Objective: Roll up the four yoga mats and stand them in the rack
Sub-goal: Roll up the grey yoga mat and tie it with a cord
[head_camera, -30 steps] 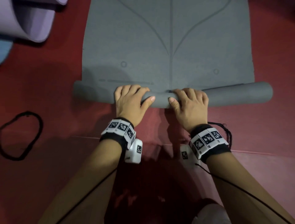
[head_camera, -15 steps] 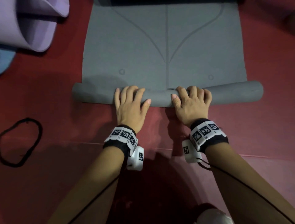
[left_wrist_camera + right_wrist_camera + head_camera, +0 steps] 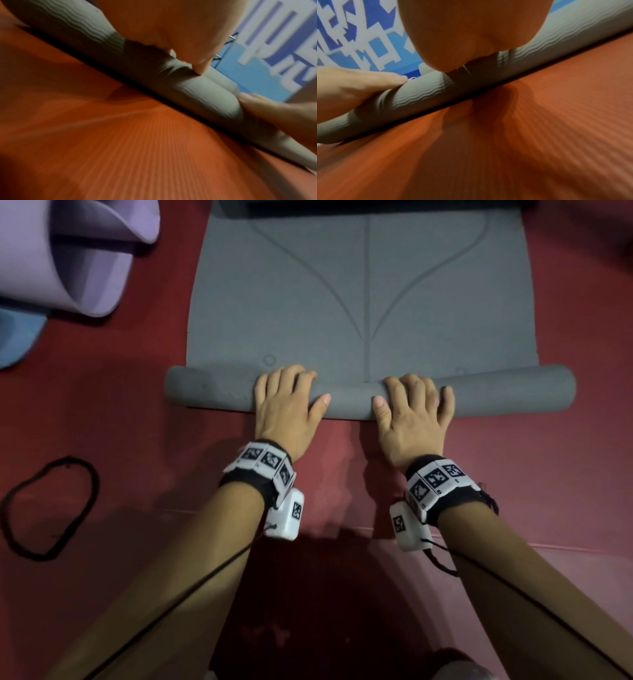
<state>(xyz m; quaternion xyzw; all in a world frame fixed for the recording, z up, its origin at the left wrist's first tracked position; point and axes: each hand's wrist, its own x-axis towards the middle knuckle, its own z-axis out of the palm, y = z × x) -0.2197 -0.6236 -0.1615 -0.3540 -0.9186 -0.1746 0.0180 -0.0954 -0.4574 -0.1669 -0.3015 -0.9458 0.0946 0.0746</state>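
A grey yoga mat [image 3: 359, 285] lies flat on the red floor mat, its near end wound into a roll [image 3: 205, 392] running left to right. My left hand [image 3: 284, 402] sits on the roll left of centre, fingers curled over its top, thumb along the near side. My right hand [image 3: 411, 405] grips the roll just right of centre in the same way. The left wrist view shows the ribbed grey roll [image 3: 96, 31] under my palm. In the right wrist view the roll [image 3: 573, 35] crosses the frame, with my left hand's fingers [image 3: 359, 83] on it.
A loosely curled purple mat [image 3: 68, 258] lies at the far left, with a blue mat [image 3: 17, 337] under it. A black strap loop [image 3: 51, 508] rests on the red floor mat [image 3: 120, 422] at near left. A blue and white wall pattern [image 3: 359, 33] stands behind.
Both hands have pushed the grey roll away from me. The roll has grown thicker and has taken in more of the flat mat.
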